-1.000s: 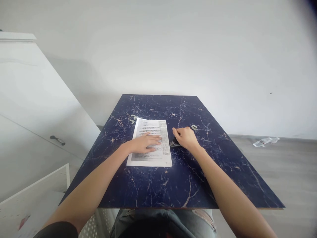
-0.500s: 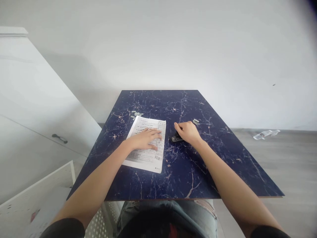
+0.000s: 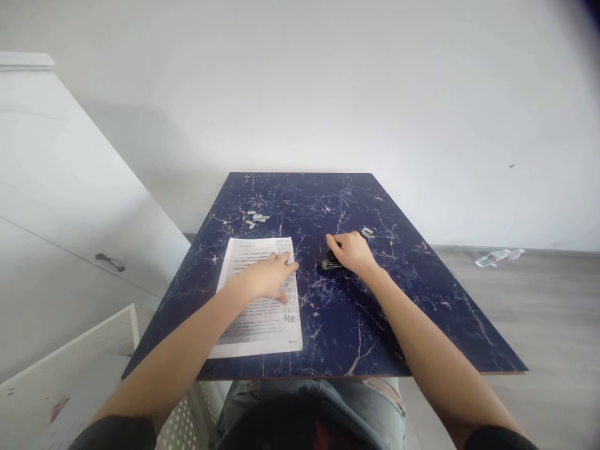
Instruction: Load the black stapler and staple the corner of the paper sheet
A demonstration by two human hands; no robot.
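Note:
A stack of printed paper (image 3: pixel 255 328) lies on the left half of the table, with a column of dense grey marks along its right edge. My left hand (image 3: pixel 267 278) rests on the paper with its fingers apart and slightly bent, near that marked edge. To the right, my right hand (image 3: pixel 354 253) is closed over a black stapler (image 3: pixel 332 265), whose front end points left toward the paper. The hand covers most of the stapler. Several small pale strips (image 3: pixel 257 219), apparently staples, lie beyond the paper. Another pale strip (image 3: pixel 367 232) sits just past my right hand.
The dark blue marbled table (image 3: pixel 300 197) stands against a white wall. A white cabinet (image 3: pixel 84 187) with a dark handle is on the left, above a white perforated basket (image 3: pixel 180 431). Crumpled clear plastic (image 3: pixel 499 257) lies on the floor at right.
The paper has slid left and toward me under my left hand and turned slightly. My right hand stays on the stapler in nearly the same place.

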